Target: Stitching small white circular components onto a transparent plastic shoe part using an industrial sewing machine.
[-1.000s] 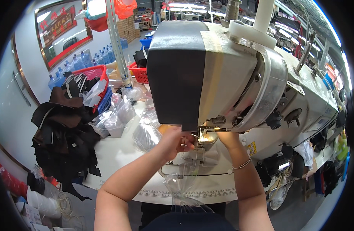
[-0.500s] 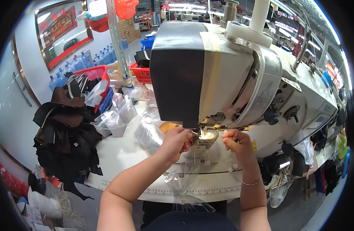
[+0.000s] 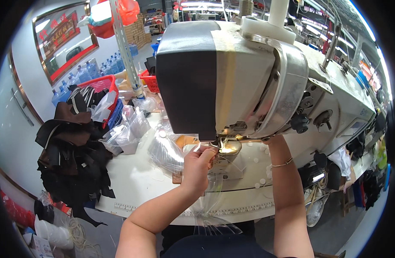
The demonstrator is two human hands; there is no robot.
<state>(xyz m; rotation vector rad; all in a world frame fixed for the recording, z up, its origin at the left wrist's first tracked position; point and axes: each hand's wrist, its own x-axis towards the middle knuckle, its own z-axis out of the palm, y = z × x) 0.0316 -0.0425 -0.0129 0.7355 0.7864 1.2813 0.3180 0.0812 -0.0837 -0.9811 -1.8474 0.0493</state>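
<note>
The industrial sewing machine (image 3: 193, 81) fills the middle, its needle area lit. My left hand (image 3: 196, 168) is closed in a pinch just left of the presser foot; what lies between its fingertips is too small to make out. Clear plastic strips (image 3: 211, 195) run from below the needle area over the table's front edge. My right hand (image 3: 273, 140) reaches in under the machine's arm, which hides its fingers. Several small white discs (image 3: 257, 185) lie on the machine bed near my right forearm. Left of my left hand rests a clear plastic bundle (image 3: 165, 150).
A heap of black and brown pieces (image 3: 73, 146) hangs over the table's left edge. Behind it stand a red basket (image 3: 107, 81) and clear plastic bags (image 3: 131, 127). A printed ruler strip (image 3: 240, 210) follows the front edge. Dark items and cords (image 3: 320, 185) hang at right.
My right hand has moved forward from beside the needle to under the machine's arm. My left hand stays pinched near the presser foot. The view has shifted slightly.
</note>
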